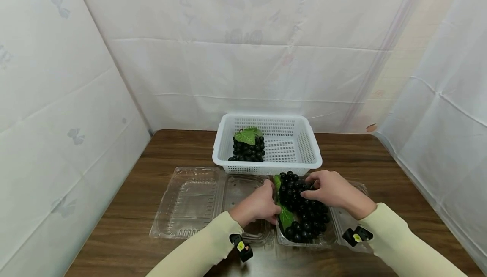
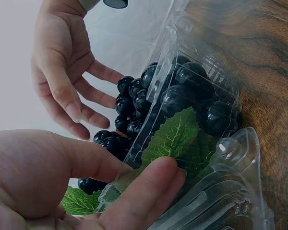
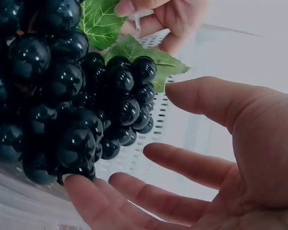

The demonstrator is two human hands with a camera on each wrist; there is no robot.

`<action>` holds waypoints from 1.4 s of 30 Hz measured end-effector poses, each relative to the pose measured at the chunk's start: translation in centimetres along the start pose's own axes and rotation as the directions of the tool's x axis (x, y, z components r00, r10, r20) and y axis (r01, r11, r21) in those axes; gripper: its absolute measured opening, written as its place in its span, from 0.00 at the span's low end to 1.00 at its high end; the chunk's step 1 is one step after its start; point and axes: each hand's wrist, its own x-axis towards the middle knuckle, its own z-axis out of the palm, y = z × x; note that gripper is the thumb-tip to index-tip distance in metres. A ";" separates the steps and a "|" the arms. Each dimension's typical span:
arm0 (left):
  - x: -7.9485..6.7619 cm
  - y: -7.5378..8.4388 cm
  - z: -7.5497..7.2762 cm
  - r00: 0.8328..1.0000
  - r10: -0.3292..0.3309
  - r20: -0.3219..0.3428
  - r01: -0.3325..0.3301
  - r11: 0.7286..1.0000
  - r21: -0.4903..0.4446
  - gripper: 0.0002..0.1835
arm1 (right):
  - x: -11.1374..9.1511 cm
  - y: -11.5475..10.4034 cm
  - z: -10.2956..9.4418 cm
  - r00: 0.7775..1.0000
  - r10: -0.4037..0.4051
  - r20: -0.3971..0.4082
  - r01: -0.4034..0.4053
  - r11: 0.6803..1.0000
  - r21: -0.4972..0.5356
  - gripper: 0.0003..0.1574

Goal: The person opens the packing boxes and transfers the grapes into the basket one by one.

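A bunch of black grapes [image 1: 300, 213] with green leaves lies in a clear plastic container [image 1: 285, 241] at the centre right of the table. My left hand [image 1: 259, 203] pinches the container's near-left wall, its thumb inside and fingers outside beside a leaf [image 2: 172, 136]. Over the grapes, my right hand [image 1: 330, 188] has its fingers spread and slightly bent. In the right wrist view, one fingertip [image 3: 74, 184] of it touches or nearly touches the lowest grapes [image 3: 77, 146]. Its thumb stands apart from them.
Behind the containers stands a white perforated basket [image 1: 300, 168] with another bunch of black grapes [image 1: 247, 150] at its left. To the left lies a second clear container [image 1: 190, 201] with its lid spread open. White sheets [image 1: 243, 78] hang around the wooden table [image 1: 125, 230].
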 end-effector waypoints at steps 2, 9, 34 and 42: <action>0.0 0.0 0.0 1.000 -0.002 -0.002 0.002 1.000 0.010 0.38 | 0.3 -0.2 0.2 1.000 0.011 0.009 -0.011 1.000 -0.010 0.34; 0.2 0.0 0.0 1.000 -0.007 0.003 0.007 1.000 0.026 0.38 | 1.1 -0.5 0.6 0.997 0.049 0.057 -0.047 0.998 -0.029 0.41; 0.4 0.0 0.1 1.000 -0.024 0.004 0.024 0.999 0.032 0.39 | 2.5 -1.9 1.5 0.980 0.099 0.174 -0.089 0.994 -0.066 0.66; 0.3 0.1 0.1 1.000 -0.014 0.007 0.014 1.000 0.022 0.38 | 3.0 -2.1 1.9 0.975 0.114 0.191 -0.087 0.985 -0.147 0.65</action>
